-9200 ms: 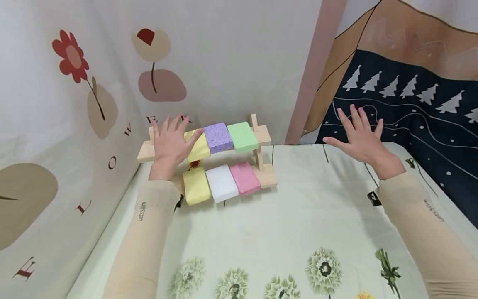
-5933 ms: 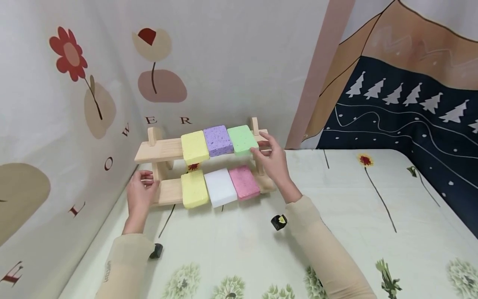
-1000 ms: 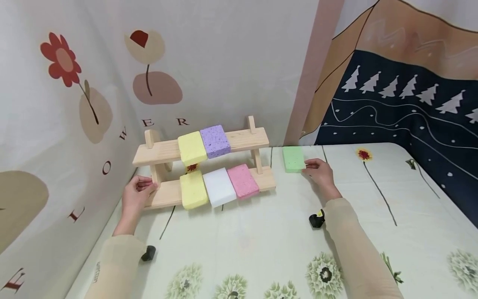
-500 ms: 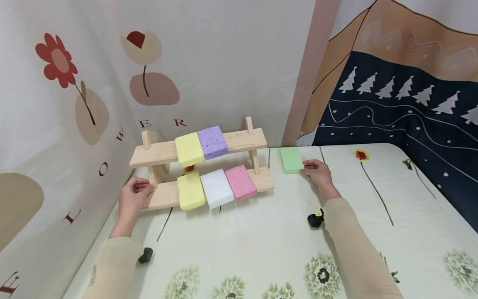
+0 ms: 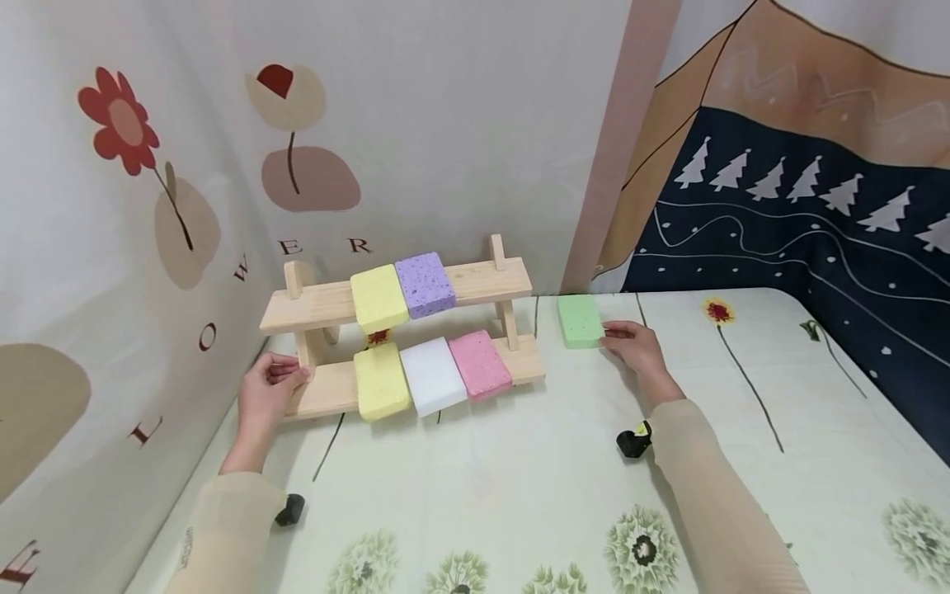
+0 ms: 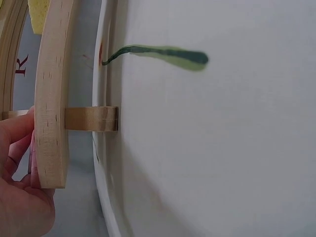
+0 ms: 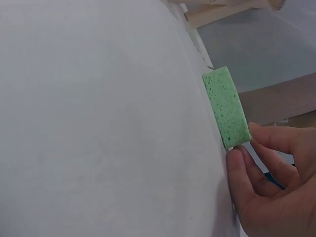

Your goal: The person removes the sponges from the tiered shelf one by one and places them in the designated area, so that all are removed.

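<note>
In the head view my left hand (image 5: 269, 396) grips the left post of a two-tier wooden rack (image 5: 475, 282), just above the lower shelf. The left wrist view shows its fingers (image 6: 17, 127) behind the shelf board. My right hand (image 5: 635, 353) pinches the right front corner of a green sponge (image 5: 580, 320), which lies on the cloth to the right of the rack. In the right wrist view, thumb and fingertips meet the end of this sponge (image 7: 227, 106). A yellow sponge (image 5: 378, 297) and a purple sponge (image 5: 425, 285) sit on the upper shelf.
The lower shelf carries a yellow sponge (image 5: 382, 381), a white sponge (image 5: 434, 375) and a pink sponge (image 5: 480, 365). A flower-printed cloth (image 5: 490, 487) covers the table. Printed curtains (image 5: 460, 124) stand close behind and to the left of the rack.
Both hands were raised with spread fingers at first. The left hand then took the rack's post; the right hand moved the green sponge from the upper shelf to the cloth. In the last second, little moved.
</note>
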{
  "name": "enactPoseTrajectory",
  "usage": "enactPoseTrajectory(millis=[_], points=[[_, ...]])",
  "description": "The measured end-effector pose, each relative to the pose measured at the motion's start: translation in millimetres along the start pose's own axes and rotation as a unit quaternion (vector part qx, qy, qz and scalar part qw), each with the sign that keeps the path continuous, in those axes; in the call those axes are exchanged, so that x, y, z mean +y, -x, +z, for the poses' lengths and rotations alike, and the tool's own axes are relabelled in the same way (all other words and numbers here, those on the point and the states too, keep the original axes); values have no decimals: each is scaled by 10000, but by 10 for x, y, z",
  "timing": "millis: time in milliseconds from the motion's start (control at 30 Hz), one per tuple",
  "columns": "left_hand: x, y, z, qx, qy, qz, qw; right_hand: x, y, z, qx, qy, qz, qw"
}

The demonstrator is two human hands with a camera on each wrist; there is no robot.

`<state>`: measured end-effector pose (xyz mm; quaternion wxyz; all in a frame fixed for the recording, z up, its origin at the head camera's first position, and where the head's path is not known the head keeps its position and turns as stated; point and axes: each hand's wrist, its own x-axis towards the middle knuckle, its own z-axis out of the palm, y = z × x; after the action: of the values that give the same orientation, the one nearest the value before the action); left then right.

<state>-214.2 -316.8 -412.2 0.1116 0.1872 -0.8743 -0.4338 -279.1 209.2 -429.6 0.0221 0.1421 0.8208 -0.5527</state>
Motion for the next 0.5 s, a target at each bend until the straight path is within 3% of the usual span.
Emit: enactPoseTrajectory(millis=[300,500], points=[[1,6,-18,24,26,10,10000,-105,113,-23,113,-51,27,9999],[10,6,-8,39,-7,12,10000,-209,183,-63,262,-17,-364,9990]])
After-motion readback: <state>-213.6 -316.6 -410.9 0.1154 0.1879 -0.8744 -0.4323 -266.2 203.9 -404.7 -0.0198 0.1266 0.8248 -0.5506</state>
